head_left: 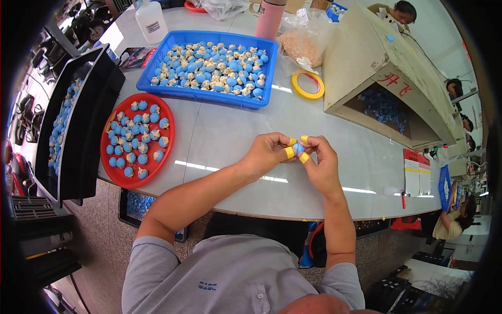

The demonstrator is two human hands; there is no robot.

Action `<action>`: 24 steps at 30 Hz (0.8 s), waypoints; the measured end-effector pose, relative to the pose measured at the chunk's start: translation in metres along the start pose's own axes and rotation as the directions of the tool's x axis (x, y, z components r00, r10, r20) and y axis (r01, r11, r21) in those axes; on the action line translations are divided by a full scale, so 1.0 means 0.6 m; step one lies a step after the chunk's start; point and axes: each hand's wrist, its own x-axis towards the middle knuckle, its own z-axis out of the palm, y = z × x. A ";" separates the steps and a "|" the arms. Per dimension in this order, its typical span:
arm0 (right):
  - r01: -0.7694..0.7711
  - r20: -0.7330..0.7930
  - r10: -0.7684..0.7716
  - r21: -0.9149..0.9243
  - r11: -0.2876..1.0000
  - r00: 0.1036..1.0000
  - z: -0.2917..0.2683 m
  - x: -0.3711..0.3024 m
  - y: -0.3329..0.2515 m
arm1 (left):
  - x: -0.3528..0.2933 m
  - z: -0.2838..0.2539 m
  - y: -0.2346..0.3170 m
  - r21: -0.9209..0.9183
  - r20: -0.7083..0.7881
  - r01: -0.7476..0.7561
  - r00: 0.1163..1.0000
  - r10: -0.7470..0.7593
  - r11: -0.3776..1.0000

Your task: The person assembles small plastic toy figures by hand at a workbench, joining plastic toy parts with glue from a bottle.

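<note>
Pale table (230, 128) under everything; beige cabinet (355, 57) far right, open side toward the person, perhaps for easy reach; blue tray (204, 97) far left, walls likely keeping its heap contained; red plate (128, 181) left, pieces spread thinly, maybe for picking singly; left hand (265, 155) and right hand (323, 162) meet over the near table, fingertips pinching one small blue piece (298, 148), seemingly for fine control; yellow fingertip wraps (304, 157), probably protection.

Objects on and around the grey surface (225, 125): 1 white jug (151, 25), upper left; 1 pink bottle (270, 20), to its right; 1 filled clear bag (303, 43), near 1 yellow tape roll (308, 96); parked scooters (95, 19), far upper left.
</note>
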 end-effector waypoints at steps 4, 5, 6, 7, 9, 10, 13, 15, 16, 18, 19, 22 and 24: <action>-0.014 -0.002 0.014 0.037 0.999 1.000 0.000 0.001 -0.001 | 0.000 0.000 -0.004 0.015 0.003 -0.027 1.000 0.027 1.000; -0.036 -0.001 0.036 0.074 0.997 0.999 0.000 0.001 -0.001 | 0.000 0.001 -0.003 0.026 -0.002 -0.025 1.000 0.025 0.999; -0.036 -0.002 0.036 0.074 0.997 0.999 0.000 0.001 0.000 | 0.000 0.001 -0.003 0.036 -0.007 -0.024 1.000 0.024 0.999; -0.047 -0.003 0.047 0.082 0.996 0.999 0.001 0.001 0.001 | 0.000 0.001 -0.004 0.036 -0.007 -0.024 1.000 0.024 0.999; -0.057 -0.003 0.058 0.091 0.994 0.998 0.003 0.001 0.002 | 0.001 0.000 -0.005 0.026 -0.034 -0.010 0.999 0.011 1.000; -0.051 -0.008 0.052 0.092 0.994 0.999 0.003 0.001 0.002 | 0.001 0.000 -0.004 0.026 -0.035 -0.010 0.999 0.011 1.000; -0.062 -0.004 0.063 0.119 0.991 0.998 0.003 0.002 0.000 | 0.002 0.000 0.003 -0.009 -0.031 0.040 0.999 -0.040 0.999; -0.080 0.006 0.080 0.145 0.986 0.997 0.002 0.001 -0.001 | 0.002 -0.002 0.006 -0.060 -0.015 0.079 0.997 -0.081 0.995; -0.085 0.004 0.086 0.155 0.984 0.996 0.002 0.001 0.000 | 0.002 -0.003 0.006 -0.062 -0.017 0.078 0.997 -0.079 0.995; -0.091 0.004 0.092 0.165 0.982 0.996 0.003 0.000 -0.001 | 0.002 -0.004 0.003 -0.052 -0.014 0.078 0.997 -0.079 0.996; -0.097 -0.001 0.098 0.160 0.982 0.995 0.004 0.000 -0.002 | 0.002 -0.003 0.003 -0.054 -0.015 0.077 0.997 -0.078 0.996; -0.104 -0.009 0.106 0.138 0.985 0.994 0.006 0.000 -0.004 | 0.000 -0.001 0.000 -0.037 -0.014 0.044 0.999 -0.044 0.998; -0.106 -0.013 0.108 0.121 0.987 0.994 0.005 0.001 -0.004 | 0.000 0.001 -0.001 -0.006 -0.032 0.011 0.999 -0.012 1.000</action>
